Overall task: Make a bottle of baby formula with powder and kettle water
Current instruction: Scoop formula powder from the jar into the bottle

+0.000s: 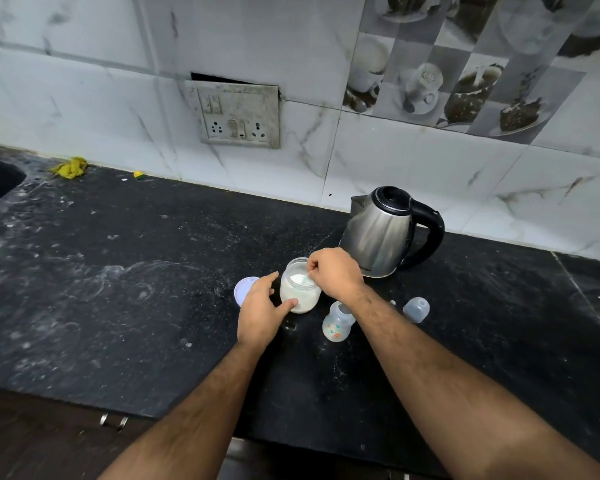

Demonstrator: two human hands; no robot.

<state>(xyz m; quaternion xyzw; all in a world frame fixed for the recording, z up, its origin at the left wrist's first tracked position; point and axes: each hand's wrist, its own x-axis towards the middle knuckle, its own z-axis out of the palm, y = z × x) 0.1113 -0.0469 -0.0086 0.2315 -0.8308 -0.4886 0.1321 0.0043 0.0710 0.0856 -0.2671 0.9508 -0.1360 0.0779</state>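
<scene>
Scooping powder from the clear jar, both of my hands at the jar.

My left hand (258,308) reaches in from 7 o'clock and cups the clear round jar of white powder (300,289), thumb curled against its near wall and fingers around its left side. My right hand (333,273) hangs over the jar mouth from 4 o'clock, fingertips pinching a small white scoop (303,279) heaped with powder. The jar is over half full. Its white round lid (244,287) lies flat at 9 o'clock, just beside it. The small open clear baby bottle (336,323) stands at 5 o'clock, its translucent cap (416,308) further right. The steel kettle with black handle (383,232) sits at 1 o'clock.
</scene>
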